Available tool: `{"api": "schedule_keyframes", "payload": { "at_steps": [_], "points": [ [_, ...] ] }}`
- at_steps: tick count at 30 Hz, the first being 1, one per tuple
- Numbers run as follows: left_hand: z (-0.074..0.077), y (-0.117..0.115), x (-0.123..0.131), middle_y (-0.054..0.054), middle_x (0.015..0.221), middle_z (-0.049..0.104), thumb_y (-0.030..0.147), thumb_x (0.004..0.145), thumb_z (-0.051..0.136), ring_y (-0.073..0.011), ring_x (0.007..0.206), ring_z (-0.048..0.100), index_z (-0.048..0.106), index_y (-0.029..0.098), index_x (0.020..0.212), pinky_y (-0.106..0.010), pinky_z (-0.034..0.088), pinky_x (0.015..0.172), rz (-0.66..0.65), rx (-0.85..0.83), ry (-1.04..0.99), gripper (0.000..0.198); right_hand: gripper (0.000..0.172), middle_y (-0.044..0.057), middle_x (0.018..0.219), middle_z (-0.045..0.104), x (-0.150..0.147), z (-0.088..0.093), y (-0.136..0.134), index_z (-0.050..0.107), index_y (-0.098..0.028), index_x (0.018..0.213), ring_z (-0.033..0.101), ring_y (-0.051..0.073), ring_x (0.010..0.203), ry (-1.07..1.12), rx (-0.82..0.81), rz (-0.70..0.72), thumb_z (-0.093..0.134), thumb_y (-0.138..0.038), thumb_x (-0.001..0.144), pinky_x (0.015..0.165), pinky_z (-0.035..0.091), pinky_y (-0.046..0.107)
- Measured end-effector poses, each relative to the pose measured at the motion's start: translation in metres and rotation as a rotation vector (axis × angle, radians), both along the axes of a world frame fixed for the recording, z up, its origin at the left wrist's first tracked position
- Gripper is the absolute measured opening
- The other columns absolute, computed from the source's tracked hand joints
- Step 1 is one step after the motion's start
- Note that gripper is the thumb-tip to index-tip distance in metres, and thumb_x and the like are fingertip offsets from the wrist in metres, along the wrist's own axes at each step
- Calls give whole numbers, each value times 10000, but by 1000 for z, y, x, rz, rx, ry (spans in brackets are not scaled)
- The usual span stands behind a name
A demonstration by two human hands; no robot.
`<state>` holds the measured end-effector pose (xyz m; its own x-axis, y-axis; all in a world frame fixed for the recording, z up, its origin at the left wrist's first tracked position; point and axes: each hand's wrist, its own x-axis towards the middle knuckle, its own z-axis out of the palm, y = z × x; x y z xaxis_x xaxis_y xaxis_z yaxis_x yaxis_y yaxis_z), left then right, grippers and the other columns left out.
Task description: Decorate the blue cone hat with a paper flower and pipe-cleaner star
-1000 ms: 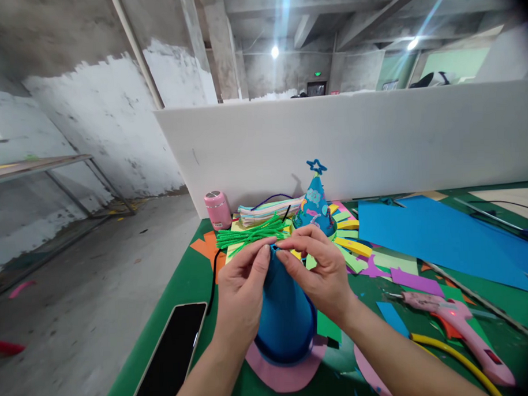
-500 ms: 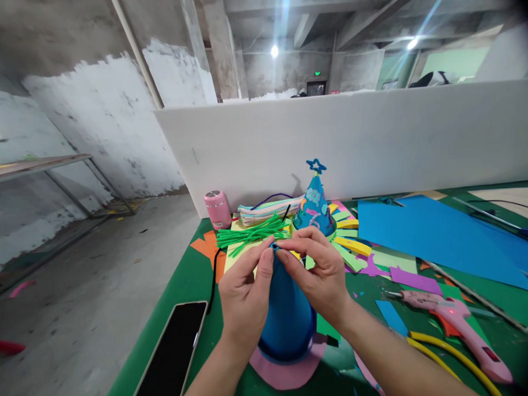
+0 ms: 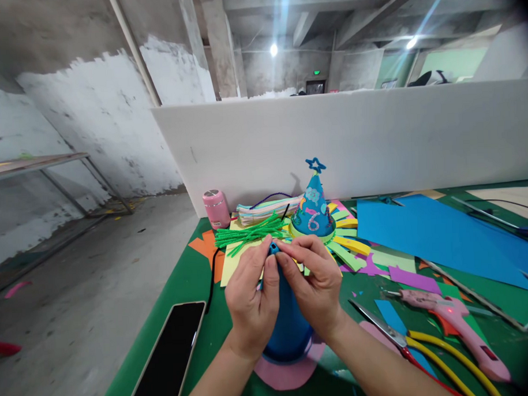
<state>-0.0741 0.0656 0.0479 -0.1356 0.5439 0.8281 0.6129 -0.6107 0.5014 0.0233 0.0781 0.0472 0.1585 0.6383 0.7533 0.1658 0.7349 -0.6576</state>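
Both hands pinch the narrow tip of a blue cone hat (image 3: 288, 321), which stands upright with a small hole showing at its top. My left hand (image 3: 253, 293) grips the tip from the left, thumb and forefinger pressed to it. From the right, my right hand (image 3: 315, 274) does the same, its other fingers curled. Under the cone lies a round pink sheet (image 3: 281, 376), partly covered. Just beyond my hands stands a finished-looking blue party hat (image 3: 314, 205) with a star on top, a 6 on its front and yellow and green strips round its base.
Green pipe cleaners (image 3: 250, 232) and a pink cylinder (image 3: 216, 209) lie at the back left. A phone (image 3: 168, 357) rests at the left edge. To the right are scissors (image 3: 381, 324), a pink glue gun (image 3: 456, 321) and blue sheets (image 3: 421, 233). A white board (image 3: 344, 143) closes off the back.
My hands have come closer together round the cone's tip, and its small hole now shows more. My right forearm has shifted, uncovering the scissors.
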Motion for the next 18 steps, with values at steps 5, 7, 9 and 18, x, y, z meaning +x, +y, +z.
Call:
{"api": "schedule_keyframes", "payload": {
  "at_steps": [5,7,9,18],
  "points": [
    [-2,1,1,-54,948,657,119,765,490,-176,817,608,566,199,1081,-290,483,722,6,-5,-3,334,296,27,764,555,-3,-7,-4,633,-266,1008,546,161,705,-5,-20,-10,552,-124,761,636,478,319],
    [-2,0,1,-49,944,659,117,761,496,-171,815,609,570,200,1073,-282,481,723,8,-8,-14,331,311,25,754,554,-5,-9,-5,618,-265,1033,543,158,689,9,-28,-2,540,-121,769,624,477,317],
    [-3,0,1,-44,938,661,122,759,502,-171,811,610,579,204,1061,-281,482,723,4,-16,-41,322,317,24,750,557,-7,-9,-6,614,-263,1041,539,155,678,33,-40,12,530,-115,773,618,475,315],
    [-2,-3,0,-33,947,667,159,748,529,-178,812,614,596,222,1028,-291,488,737,4,-111,-120,295,246,27,773,577,1,8,-9,633,-239,959,526,165,739,56,-114,97,464,-136,814,652,459,323]
  ]
}}
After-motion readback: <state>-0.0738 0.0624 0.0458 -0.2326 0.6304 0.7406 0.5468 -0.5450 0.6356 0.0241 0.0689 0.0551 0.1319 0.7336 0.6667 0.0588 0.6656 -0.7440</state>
